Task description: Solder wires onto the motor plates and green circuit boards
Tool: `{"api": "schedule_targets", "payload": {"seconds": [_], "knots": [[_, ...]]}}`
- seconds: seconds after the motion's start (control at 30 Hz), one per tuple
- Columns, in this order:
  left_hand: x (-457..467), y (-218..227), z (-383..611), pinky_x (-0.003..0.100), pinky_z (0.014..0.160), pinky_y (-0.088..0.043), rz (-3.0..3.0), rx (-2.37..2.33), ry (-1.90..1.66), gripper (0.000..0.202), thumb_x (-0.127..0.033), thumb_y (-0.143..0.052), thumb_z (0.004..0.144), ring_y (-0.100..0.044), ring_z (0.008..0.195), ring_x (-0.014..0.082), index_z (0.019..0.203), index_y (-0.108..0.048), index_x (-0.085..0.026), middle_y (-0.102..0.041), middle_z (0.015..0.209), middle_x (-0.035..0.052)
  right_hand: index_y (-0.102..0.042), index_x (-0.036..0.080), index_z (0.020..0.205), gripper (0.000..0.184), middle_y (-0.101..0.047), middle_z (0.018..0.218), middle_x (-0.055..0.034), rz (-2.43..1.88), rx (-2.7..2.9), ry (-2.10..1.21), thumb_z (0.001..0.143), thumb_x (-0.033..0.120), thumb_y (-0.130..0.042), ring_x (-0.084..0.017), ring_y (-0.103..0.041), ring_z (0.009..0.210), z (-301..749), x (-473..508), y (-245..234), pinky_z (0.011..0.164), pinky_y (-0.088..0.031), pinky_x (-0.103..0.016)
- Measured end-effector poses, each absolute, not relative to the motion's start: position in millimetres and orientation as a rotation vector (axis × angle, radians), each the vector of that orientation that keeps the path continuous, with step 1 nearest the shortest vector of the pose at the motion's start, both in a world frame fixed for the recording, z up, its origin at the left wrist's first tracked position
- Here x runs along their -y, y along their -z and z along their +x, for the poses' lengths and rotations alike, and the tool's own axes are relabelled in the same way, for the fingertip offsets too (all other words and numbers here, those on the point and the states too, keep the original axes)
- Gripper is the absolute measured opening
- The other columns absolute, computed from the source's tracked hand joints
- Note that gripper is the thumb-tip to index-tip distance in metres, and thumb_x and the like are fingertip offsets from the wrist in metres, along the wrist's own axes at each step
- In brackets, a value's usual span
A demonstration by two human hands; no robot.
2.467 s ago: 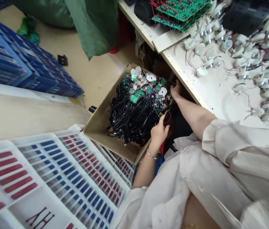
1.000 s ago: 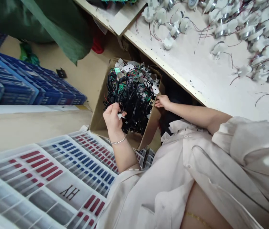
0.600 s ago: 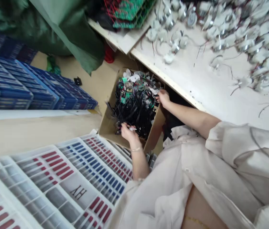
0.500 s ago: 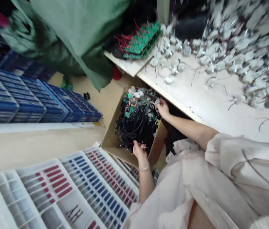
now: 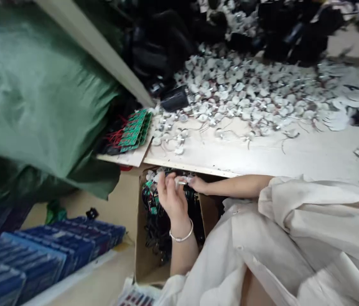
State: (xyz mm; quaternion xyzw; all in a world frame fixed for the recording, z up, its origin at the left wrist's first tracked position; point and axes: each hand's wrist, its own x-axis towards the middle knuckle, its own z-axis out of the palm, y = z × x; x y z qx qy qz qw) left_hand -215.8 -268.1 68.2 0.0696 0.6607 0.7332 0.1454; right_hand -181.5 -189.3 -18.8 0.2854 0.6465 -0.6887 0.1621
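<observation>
My left hand (image 5: 173,199), with a bracelet at the wrist, is raised over an open cardboard box (image 5: 141,259). Its fingers are bent upward and partly blurred, with a thin whitish thing by them that I cannot make out. Beside it, my right hand (image 5: 198,185) reaches in under the table edge, fingers closed on a small white piece (image 5: 186,179). The two hands nearly meet over the box. Inside the box lie tangled black cables (image 5: 154,231), small green circuit boards (image 5: 153,210) and white bits, partly hidden by my left hand and arm.
A white tabletop (image 5: 211,155) runs above the box, bearing a heap of small white wired parts (image 5: 239,93) and stacked green circuit boards (image 5: 133,131). Green cloth (image 5: 45,93) hangs at left. Blue boxes (image 5: 71,246) stand below it, and a white tray (image 5: 137,295) at the bottom.
The view has swung, showing more tabletop and less of the trays. My left hand has risen from the near side of the box to beside my right hand.
</observation>
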Motion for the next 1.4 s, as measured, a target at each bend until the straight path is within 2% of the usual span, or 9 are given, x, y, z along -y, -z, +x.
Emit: {"api": "schedule_targets", "payload": {"seconds": [0.17, 0.33, 0.4, 0.5, 0.7, 0.93, 1.1, 1.23, 1.4], "knots": [[130.7, -80.6, -235.1, 0.033, 0.088, -0.059, 0.636, -1.672, -1.696, 0.045, -0.038, -0.051, 0.097, -0.07, 0.103, 0.0179, 0.14, -0.045, -0.026, -0.063, 0.123, 0.0116, -0.07, 0.013, 0.089, 0.015, -0.071, 0.071, -0.0024, 0.605, -1.563, 2.149, 0.089, 0.026, -0.064, -0.014, -0.07, 0.06, -104.0, 165.4, -0.8, 0.059, -0.055, -0.026], [70.6, -54.6, -206.6, 0.042, 0.116, -0.043, 1.06, -2.09, -1.337, 0.069, -0.041, -0.044, 0.102, -0.037, 0.15, 0.0244, 0.159, -0.012, -0.021, -0.023, 0.165, 0.0206, -0.063, 0.017, 0.119, 0.031, -0.073, 0.106, -0.0078, 0.987, -1.792, 2.47, 0.093, 0.033, -0.054, -0.014, -0.072, 0.088, 8.8, 113.6, -22.2, 0.09, -0.057, -0.032], [63.0, -40.5, -176.0, 0.05, 0.126, -0.027, 1.564, -2.188, -1.168, 0.071, -0.042, -0.053, 0.098, -0.02, 0.157, 0.0294, 0.157, -0.024, -0.017, -0.019, 0.166, 0.0218, -0.06, 0.021, 0.122, 0.036, -0.07, 0.114, -0.0101, 1.472, -2.093, 2.376, 0.097, 0.041, -0.044, -0.017, -0.07, 0.102, 59.0, 100.0, -22.3, 0.102, -0.053, -0.037], [42.4, -21.4, -116.4, 0.057, 0.128, -0.009, 2.375, -1.864, -0.673, 0.049, -0.04, -0.052, 0.099, -0.016, 0.158, 0.0309, 0.145, -0.051, -0.023, -0.031, 0.164, 0.0149, -0.066, 0.025, 0.11, 0.039, -0.069, 0.113, -0.0153, 2.316, -2.698, 1.512, 0.096, 0.047, -0.037, -0.024, -0.066, 0.114, 125.4, 90.8, -8.3, 0.105, -0.052, -0.043], [-38.4, -5.5, -57.0, 0.05, 0.13, -0.011, 2.723, -1.5, -0.019, 0.036, -0.038, -0.047, 0.101, -0.028, 0.155, 0.022, 0.131, -0.063, -0.028, -0.046, 0.158, 0.0053, -0.07, 0.03, 0.105, 0.042, -0.071, 0.107, -0.0183, 2.298, -2.956, 1.03, 0.096, 0.04, -0.031, -0.031, -0.068, 0.109, 180.5, 90.6, 36.8, 0.1, -0.054, -0.052], [-54.4, -26.7, -142.1, 0.064, 0.124, -0.01, 2.566, -1.975, 0.094, 0.037, -0.029, -0.041, 0.1, -0.032, 0.151, 0.0309, 0.128, -0.065, -0.026, -0.043, 0.159, 0.0095, -0.072, 0.025, 0.108, 0.037, -0.074, 0.11, -0.0144, 2.007, -3.082, 0.916, 0.095, 0.037, -0.039, -0.029, -0.068, 0.108, 140.8, 92.7, 64.2, 0.09, -0.052, -0.045], [-48.0, -19.2, -147.6, 0.059, 0.121, -0.025, 2.621, -1.946, -0.179, 0.039, -0.034, -0.044, 0.097, -0.039, 0.146, 0.0351, 0.12, -0.069, -0.015, -0.048, 0.151, 0.0202, -0.071, 0.022, 0.112, 0.039, -0.074, 0.11, -0.0132, 1.983, -3.126, 0.802, 0.097, 0.035, -0.037, -0.026, -0.068, 0.104, 124.0, 88.4, 61.8, 0.084, -0.048, -0.041], [-15.1, 4.0, -110.8, 0.048, 0.11, -0.045, 2.602, -1.438, -0.802, 0.035, -0.039, -0.051, 0.096, -0.057, 0.127, 0.0304, 0.114, -0.069, -0.014, -0.06, 0.129, 0.0195, -0.068, 0.033, 0.116, 0.033, -0.073, 0.118, -0.0008, 2.1, -3.073, 0.72, 0.097, 0.043, -0.042, -0.017, -0.066, 0.112, 111.9, 81.6, 61.4, 0.088, -0.046, -0.033], [37.9, 12.7, -82.4, 0.051, 0.113, -0.043, 2.685, -0.713, -0.589, 0.056, -0.03, -0.061, 0.093, -0.049, 0.136, 0.0328, 0.146, -0.046, -0.019, -0.049, 0.142, 0.0204, -0.066, 0.026, 0.111, 0.031, -0.071, 0.12, -0.0045, 2.089, -3.198, 0.197, 0.098, 0.041, -0.042, -0.018, -0.064, 0.109, 113.2, 70.5, 76.8, 0.086, -0.044, -0.033]]}}
